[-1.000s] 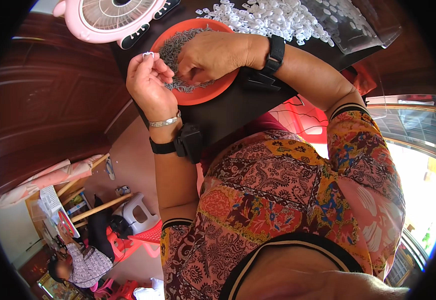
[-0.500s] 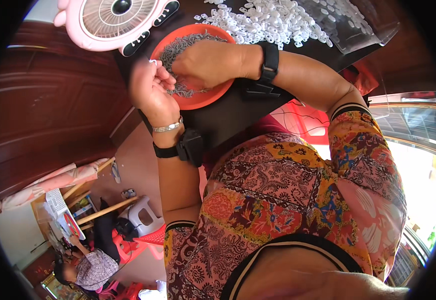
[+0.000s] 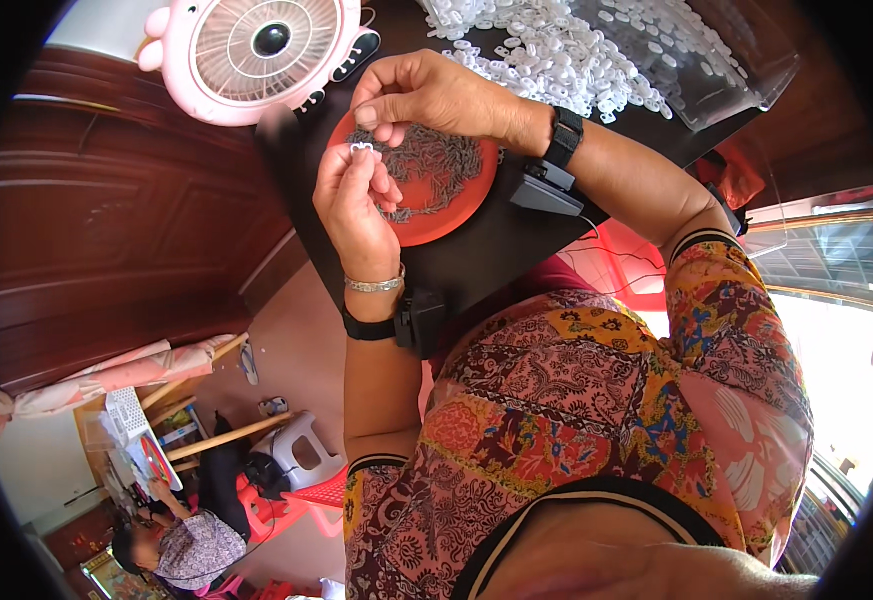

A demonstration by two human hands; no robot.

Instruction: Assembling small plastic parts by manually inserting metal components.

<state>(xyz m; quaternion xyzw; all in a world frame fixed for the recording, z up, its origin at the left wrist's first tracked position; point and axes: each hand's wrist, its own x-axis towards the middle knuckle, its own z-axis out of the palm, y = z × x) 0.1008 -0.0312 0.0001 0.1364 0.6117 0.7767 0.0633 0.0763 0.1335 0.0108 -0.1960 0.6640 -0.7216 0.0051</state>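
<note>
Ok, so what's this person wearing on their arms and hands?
Both hands are bare, no gloves. The left wrist carries a thin silver bracelet and, below it, a black strap with a boxy black device. The right wrist has a black band with a similar black box and a thin cable. Short patterned sleeves with dark trim cover the upper arms.

Hands [image 3: 356,200] over red plate [image 3: 456,205]

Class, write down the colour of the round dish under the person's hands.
The dish is orange-red, seen best in the head view.
</note>
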